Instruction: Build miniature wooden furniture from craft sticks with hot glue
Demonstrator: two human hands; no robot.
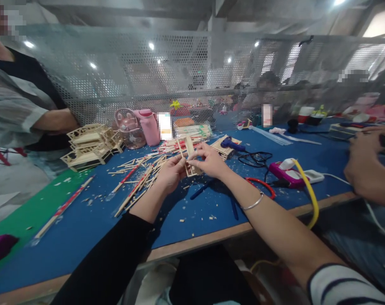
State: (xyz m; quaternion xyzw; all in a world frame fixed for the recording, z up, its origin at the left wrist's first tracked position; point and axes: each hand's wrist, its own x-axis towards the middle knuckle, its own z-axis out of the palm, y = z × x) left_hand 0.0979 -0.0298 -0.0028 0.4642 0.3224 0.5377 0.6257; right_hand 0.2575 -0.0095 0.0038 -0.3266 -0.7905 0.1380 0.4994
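Note:
Both my hands hold a small wooden stick frame [190, 146] above the blue table. My left hand [172, 173] pinches its left side, with the thumb against a thin upright stick. On the other side my right hand [210, 160] has its fingers closed at the frame's right edge. Loose wooden sticks [144, 182] lie in a heap left of my hands, some in red wrapping. A blue glue gun [232, 144] rests behind my right hand, beside another flat stick piece [220, 148].
Multi-tier stick models [90, 146] stand at the left, near a pink bottle [149, 127] and a clear jug [130, 133]. A purple power strip [286, 174] with a yellow cable [308, 195] lies at the right. A co-worker's hand [367, 156] is far right; another person stands left.

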